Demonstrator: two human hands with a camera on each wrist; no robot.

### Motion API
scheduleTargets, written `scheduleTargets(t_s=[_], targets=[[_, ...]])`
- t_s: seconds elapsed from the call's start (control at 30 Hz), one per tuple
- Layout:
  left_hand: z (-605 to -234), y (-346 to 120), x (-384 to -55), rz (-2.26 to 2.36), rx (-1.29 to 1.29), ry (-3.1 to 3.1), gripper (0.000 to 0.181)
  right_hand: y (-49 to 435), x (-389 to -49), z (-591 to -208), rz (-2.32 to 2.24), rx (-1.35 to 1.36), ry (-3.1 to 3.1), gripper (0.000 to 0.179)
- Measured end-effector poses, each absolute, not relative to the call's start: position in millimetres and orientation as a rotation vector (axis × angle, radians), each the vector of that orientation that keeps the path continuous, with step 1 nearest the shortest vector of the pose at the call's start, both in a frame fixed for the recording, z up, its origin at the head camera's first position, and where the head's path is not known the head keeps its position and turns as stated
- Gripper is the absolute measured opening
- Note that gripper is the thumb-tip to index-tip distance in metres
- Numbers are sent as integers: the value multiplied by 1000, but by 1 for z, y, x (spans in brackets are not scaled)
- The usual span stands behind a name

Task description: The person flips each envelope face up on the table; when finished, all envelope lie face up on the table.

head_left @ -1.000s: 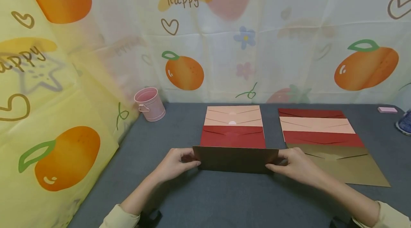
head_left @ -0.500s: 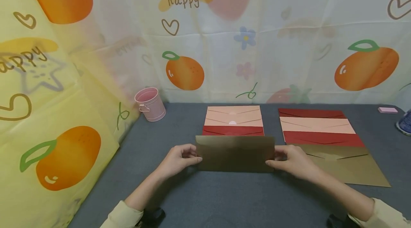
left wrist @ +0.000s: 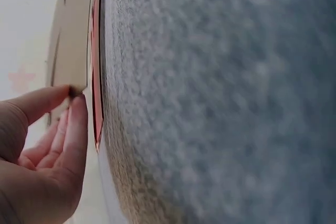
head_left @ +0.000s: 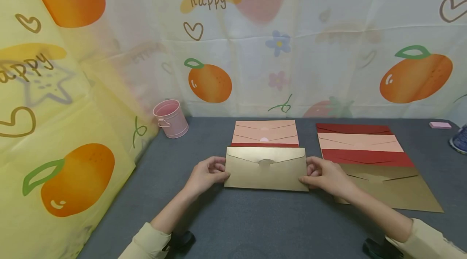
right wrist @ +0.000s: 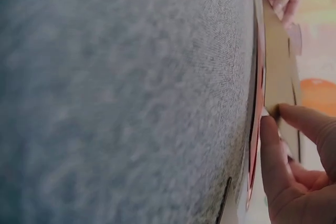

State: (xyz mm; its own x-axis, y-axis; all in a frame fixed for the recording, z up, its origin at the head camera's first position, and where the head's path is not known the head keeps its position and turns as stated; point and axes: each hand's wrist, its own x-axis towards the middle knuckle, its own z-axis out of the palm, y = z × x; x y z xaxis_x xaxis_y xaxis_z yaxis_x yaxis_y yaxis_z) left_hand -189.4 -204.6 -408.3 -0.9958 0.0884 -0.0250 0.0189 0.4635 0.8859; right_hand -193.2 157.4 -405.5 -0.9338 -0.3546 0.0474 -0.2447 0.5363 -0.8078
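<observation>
A gold envelope (head_left: 265, 176) with its flap side up is held level between both hands, its far edge overlapping a red envelope (head_left: 264, 145) in the head view. My left hand (head_left: 207, 174) pinches its left end between thumb and fingers. At the right end, my right hand (head_left: 326, 176) pinches it the same way. Both wrist views show the gold envelope (left wrist: 73, 35) just above the red one (left wrist: 96, 77), with a narrow gap between them. Pink envelopes (head_left: 265, 127) lie behind, overlapping like steps.
To the right lies a second stepped row of larger envelopes: red (head_left: 354, 129), pink (head_left: 359, 142), red, and gold (head_left: 397, 190) nearest. A small pink bucket (head_left: 171, 119) stands at the back left. A pink block (head_left: 440, 125) and a blue object (head_left: 460, 139) are at the far right.
The gold envelope has tilted from nearly upright, dark side showing, to lying back with its flap side visible. Both hands have moved slightly forward with it, and it now covers most of the red envelope.
</observation>
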Motion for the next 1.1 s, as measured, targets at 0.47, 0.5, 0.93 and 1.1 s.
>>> scheduleTargets(t_s=[0.47, 0.5, 0.93, 1.1], targets=[[-407, -197, -188, 1293, 122, 2825, 48, 153, -196, -410, -1266, -548, 2710, 76], [-407, -197, -188, 1285, 128, 2827, 48, 152, -196, -410, -1253, -557, 2723, 76], [-405, -195, -186, 1107, 238, 2895, 45, 149, -196, -412, -1094, -621, 2786, 72], [-407, -195, -187, 1069, 248, 2904, 45, 149, -197, -412, -1091, -628, 2761, 71]])
